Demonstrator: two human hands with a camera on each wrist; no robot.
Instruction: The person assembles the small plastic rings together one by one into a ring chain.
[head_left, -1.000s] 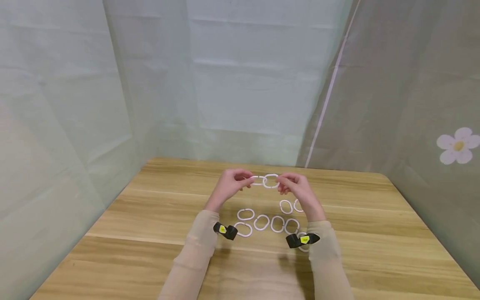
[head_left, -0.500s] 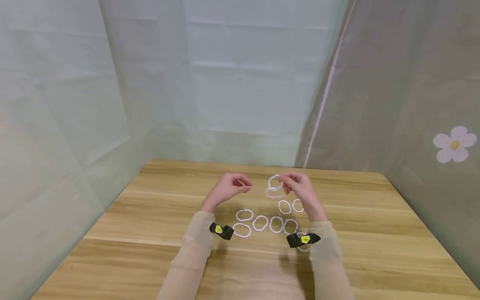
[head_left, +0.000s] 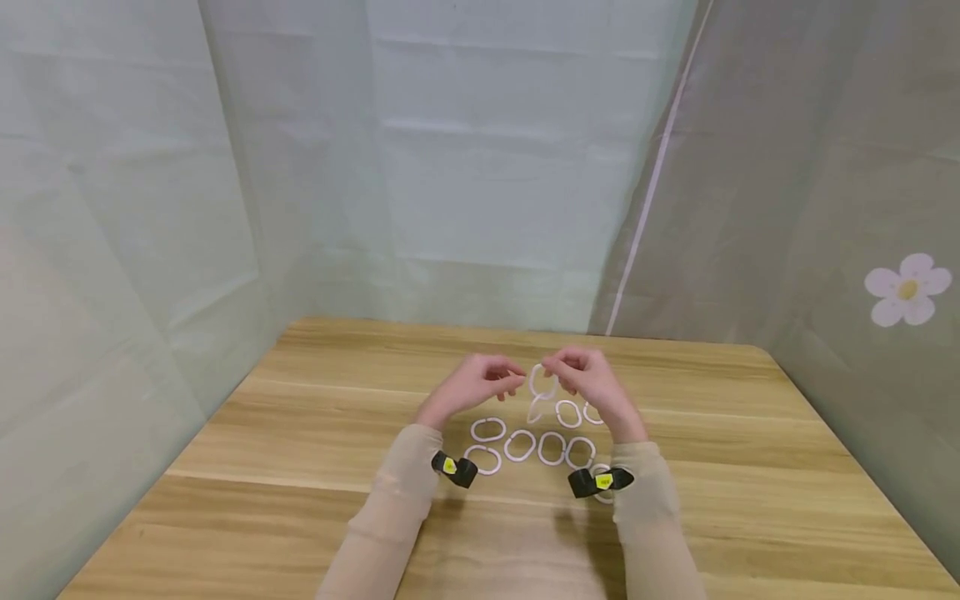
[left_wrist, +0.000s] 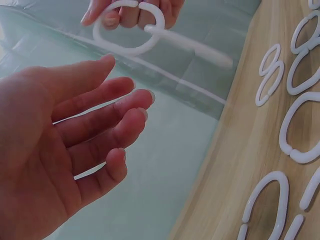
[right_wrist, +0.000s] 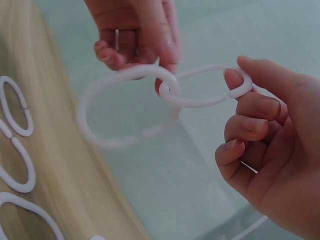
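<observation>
Pinching the upper of two linked white plastic rings [right_wrist: 200,87] above the wooden surface [head_left: 300,433], the right hand [head_left: 592,387] holds them; the left hand [head_left: 472,387] has relaxed, empty fingers [left_wrist: 107,117] just beside them.

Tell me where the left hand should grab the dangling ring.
Probably pinch the lower ring at its free bottom arc, coming from the left. It hangs linked under the upper ring, which the right hand pinches, so its top is blocked. The left hand is open beside it.
</observation>
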